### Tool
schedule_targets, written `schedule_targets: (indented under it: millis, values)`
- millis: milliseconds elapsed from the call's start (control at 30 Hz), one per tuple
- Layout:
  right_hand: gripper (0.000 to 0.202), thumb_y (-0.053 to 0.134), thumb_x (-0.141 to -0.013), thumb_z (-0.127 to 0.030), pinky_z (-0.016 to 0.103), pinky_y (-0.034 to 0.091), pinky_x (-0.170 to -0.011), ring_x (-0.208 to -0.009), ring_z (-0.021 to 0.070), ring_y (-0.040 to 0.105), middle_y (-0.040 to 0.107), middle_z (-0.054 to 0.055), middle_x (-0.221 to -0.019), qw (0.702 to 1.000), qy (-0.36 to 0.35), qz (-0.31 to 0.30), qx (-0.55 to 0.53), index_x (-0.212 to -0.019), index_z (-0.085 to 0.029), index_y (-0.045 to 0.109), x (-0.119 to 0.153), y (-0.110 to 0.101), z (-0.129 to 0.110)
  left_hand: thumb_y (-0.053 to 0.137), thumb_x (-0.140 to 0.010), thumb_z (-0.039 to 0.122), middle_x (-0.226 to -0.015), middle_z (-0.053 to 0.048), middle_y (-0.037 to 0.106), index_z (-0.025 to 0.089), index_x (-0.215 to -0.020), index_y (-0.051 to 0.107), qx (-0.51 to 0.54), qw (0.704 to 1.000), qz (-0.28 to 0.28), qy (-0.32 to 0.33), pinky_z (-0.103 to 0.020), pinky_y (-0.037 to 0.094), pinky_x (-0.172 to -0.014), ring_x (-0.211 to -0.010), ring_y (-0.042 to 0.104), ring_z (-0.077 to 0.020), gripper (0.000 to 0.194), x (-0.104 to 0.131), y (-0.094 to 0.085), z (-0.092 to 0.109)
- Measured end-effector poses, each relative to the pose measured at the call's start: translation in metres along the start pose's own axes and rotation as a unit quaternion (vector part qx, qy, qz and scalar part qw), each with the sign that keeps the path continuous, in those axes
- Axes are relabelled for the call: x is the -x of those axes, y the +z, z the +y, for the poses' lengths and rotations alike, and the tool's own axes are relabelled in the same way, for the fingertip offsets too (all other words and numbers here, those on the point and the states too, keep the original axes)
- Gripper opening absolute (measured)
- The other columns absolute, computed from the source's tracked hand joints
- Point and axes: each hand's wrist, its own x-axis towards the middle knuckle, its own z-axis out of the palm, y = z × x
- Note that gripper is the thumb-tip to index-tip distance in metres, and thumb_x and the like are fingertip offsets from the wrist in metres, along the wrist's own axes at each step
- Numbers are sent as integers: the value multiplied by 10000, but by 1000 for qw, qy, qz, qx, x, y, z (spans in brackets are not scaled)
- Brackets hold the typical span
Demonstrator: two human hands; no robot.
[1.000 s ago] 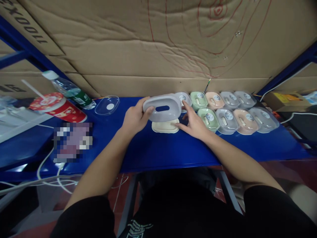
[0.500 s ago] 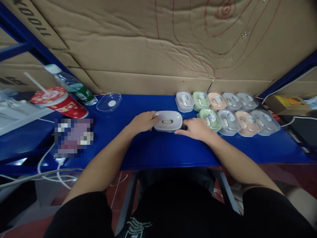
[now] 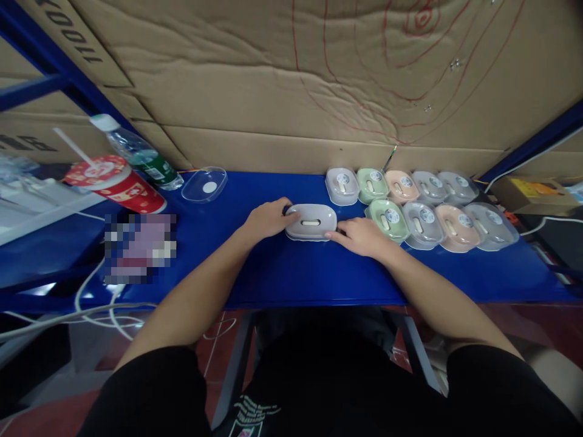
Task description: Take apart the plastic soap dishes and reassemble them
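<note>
A pale grey plastic box (image 3: 311, 232), rounded and with a cream bar in a slot on its top, rests on the blue table in front of me. My left hand (image 3: 269, 218) grips its left end, thumb on the upper face and fingers along the side. At the right end, my right hand (image 3: 362, 235) has its thumb at the near corner and curled fingers beside the edge, holding the box from that side. A clear plastic lid (image 3: 200, 189) with a round white sticker lies apart at the back left.
Two rows of similar boxes under clear lids, among them a green box (image 3: 387, 220), stand right of my hands. A red paper cup (image 3: 125, 188) with a straw, a water bottle (image 3: 150, 164) and a blurred-out item (image 3: 141, 249) are on the left. Cardboard (image 3: 255, 145) walls the back.
My right thumb has moved onto the box's near right corner. My left hand keeps its hold at the left end. The whole view has shifted slightly.
</note>
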Motion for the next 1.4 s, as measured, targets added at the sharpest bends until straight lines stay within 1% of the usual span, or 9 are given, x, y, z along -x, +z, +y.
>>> schedule_targets:
  millis: [133,467,633,733,833,1000,1133,1233,1400]
  values:
    - [719,253,-1152,-606,384,480,-732,-939,309,782,832,129,-1023,1000,24,-11,-5,-921,-210,806,-2,-2,-2,422,-1072,599,-1115,-96,805,227,-1201,730,-20,1000,-6,19,-360,522,-809,-1022,747,-303,500,2,-2,4]
    - [733,238,-1142,-624,386,460,-732,-937,315,767,822,130,-962,998,53,-26,-34,-860,-216,777,-8,4,2,399,-1104,498,-1296,-82,799,243,-1245,812,-42,999,-1,26,-402,561,-959,-1174,735,-318,506,4,1,7]
    - [727,244,-1142,-629,383,447,-730,-928,308,764,820,116,-947,998,46,-22,-41,-833,-221,761,-8,4,3,436,-1092,577,-1311,-84,781,260,-1312,777,-21,998,55,15,-420,555,-1035,-1219,712,-315,515,1,1,-1]
    - [696,270,-1145,-614,374,442,-722,-923,296,760,819,111,-949,998,39,-20,-41,-839,-222,758,-7,4,4,436,-1082,595,-1413,-146,698,239,-1358,747,-16,986,159,-48,-486,547,-1072,-1254,688,-354,547,-4,-8,-24]
    - [670,294,-1141,-621,365,432,-706,-925,290,756,819,106,-958,998,31,-16,-46,-866,-227,761,-6,3,4,515,-1036,584,-1511,-240,584,196,-1413,700,-14,962,241,-128,-593,535,-1054,-1265,662,-440,571,-7,-23,-61]
    - [607,344,-1137,-606,364,398,-680,-902,283,749,816,100,-964,999,18,-7,-47,-889,-227,749,-5,3,5,706,-901,691,-1395,-238,607,159,-1240,729,-10,942,225,-248,-645,489,-1052,-1301,607,-487,632,-8,-41,-123]
    - [611,349,-1131,-637,361,375,-665,-879,272,743,808,92,-948,998,7,-6,-56,-875,-227,723,-3,0,5,746,-894,638,-1128,-133,670,92,-1024,733,-7,937,188,-295,-626,474,-1034,-1239,613,-429,561,-11,-42,-146]
    - [568,397,-1119,-632,361,375,-664,-870,270,740,806,90,-951,998,6,-7,-60,-878,-227,714,-3,0,5,740,-907,581,-1073,-123,687,123,-943,725,-3,937,216,-274,-580,495,-1003,-1163,642,-377,460,-13,-40,-142]
    - [482,477,-1089,-637,362,413,-668,-857,278,747,806,86,-940,997,13,1,-73,-1046,-230,730,-2,1,6,799,-847,509,-1131,-166,701,247,-980,684,33,919,365,-144,-534,543,-927,-1104,687,-382,315,-9,-41,-107]
